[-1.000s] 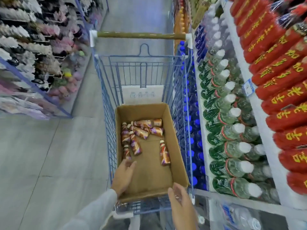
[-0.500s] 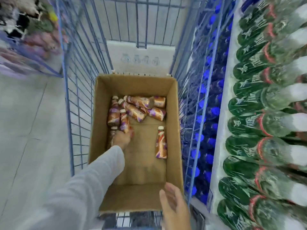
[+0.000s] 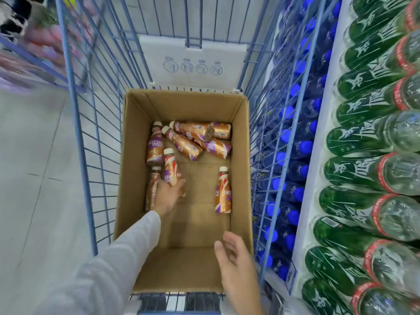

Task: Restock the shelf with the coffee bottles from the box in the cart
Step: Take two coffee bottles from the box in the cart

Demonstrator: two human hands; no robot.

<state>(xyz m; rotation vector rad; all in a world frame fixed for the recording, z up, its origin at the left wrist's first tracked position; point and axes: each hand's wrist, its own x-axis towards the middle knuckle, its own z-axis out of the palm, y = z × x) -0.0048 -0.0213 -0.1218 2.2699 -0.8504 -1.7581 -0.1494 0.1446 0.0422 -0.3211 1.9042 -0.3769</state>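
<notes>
Down inside the cardboard box [image 3: 238, 133], which sits in the blue wire cart [image 3: 75, 110], the left hand [image 3: 168, 196] reaches along the box's left side, its grey sleeve [image 3: 109, 269] crossing the near wall. Its grip is closed around the lower body of one coffee bottle [image 3: 171, 170], fingers wrapped over the label and the white cap pointing away from the wrist; whether the bottle is lifted off the box floor cannot be told. Just to the left of that grip, touching the box wall, lies a second bottle [image 3: 152, 185], partly hidden by the hand. Beyond the grip, toward the far end of the box, another bottle [image 3: 155, 146] lies lengthwise, and a loose heap of three bottles [image 3: 195, 139] lies crosswise and overlapping. To the right of the grip, well apart from it and near the right wall, a single bottle [image 3: 223, 192] lies with its cap away from the person. The right hand [image 3: 234, 264] hovers over the near right corner of the box, fingers loosely spread and slightly curled, holding nothing. Past that hand, outside the cart, the shelf [image 3: 302, 258] carries rows of blue-capped bottles [image 3: 295, 146] and green bottles [image 3: 363, 173] lying on their sides.
</notes>
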